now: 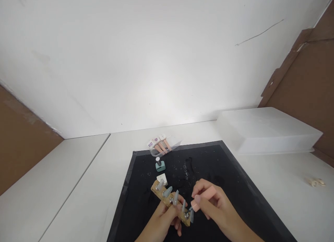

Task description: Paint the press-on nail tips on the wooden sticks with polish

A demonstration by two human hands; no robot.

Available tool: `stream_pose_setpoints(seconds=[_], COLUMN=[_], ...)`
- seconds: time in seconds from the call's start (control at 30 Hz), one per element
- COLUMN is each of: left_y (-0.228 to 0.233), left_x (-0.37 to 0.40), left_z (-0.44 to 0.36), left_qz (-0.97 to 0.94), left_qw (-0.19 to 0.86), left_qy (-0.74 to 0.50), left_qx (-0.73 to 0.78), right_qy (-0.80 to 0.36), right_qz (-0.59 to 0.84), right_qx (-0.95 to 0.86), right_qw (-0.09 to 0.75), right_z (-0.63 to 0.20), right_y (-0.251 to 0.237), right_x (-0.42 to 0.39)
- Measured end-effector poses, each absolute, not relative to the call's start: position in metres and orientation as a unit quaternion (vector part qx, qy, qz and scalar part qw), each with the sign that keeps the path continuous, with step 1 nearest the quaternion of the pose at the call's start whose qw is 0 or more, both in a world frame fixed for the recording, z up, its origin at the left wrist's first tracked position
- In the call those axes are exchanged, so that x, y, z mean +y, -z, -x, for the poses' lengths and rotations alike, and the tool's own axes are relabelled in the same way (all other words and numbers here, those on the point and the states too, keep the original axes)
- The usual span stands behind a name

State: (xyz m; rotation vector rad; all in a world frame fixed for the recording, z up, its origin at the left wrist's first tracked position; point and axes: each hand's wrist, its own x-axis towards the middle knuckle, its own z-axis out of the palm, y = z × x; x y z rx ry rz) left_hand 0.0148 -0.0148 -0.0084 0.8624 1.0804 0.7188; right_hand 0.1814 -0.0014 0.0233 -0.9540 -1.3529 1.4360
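Observation:
My left hand (167,217) grips a wooden strip (164,199) that slants down to the right. Several long grey-blue false nails (175,197) stand on small metal holders along it. Between the thumb and fingers of my right hand (212,203) is a peach nail polish brush (205,197); its thin tip meets or nearly meets the false nail (192,216) at the strip's right end. Whether it touches, I cannot tell. Behind the strip lies a small white square piece (162,178), partly covered. Farther back sits a teal bottle (160,166) with a white-topped stem.
A black mat (146,165) lies under the work on a white table (86,186). At its back edge a clear tray (177,143) carries three peach sticks (167,143) with white ends. A translucent white box (268,130) and small beige pieces (314,182) are at right.

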Motion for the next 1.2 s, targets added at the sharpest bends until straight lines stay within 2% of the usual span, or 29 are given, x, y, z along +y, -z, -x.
stream_pose_setpoints(seconds=[0.13,0.47,0.7,0.93,1.2], left_y=[0.004,0.005,0.003,-0.001,0.003], left_x=[-0.015,-0.018,-0.016,-0.016,-0.017], left_z=[-0.017,-0.012,-0.011,-0.013,-0.01], left_qz=[-0.388,-0.411,-0.406,-0.427,-0.423], left_qw=[0.714,0.724,0.723,0.714,0.712], left_qy=[-0.324,-0.317,-0.328,-0.333,-0.33], left_qx=[0.484,0.454,0.453,0.445,0.452], right_qy=[-0.574,-0.56,-0.606,-0.61,-0.542], right_qz=[0.399,0.406,0.39,0.366,0.405], right_qx=[-0.562,-0.505,-0.526,-0.559,-0.534], right_qw=[0.442,0.516,0.452,0.427,0.507], right_z=[-0.18,-0.18,-0.181,-0.18,-0.178], right_y=[-0.025,-0.014,-0.025,-0.032,-0.022], right_x=[-0.001,0.002,-0.002,-0.002,-0.001])
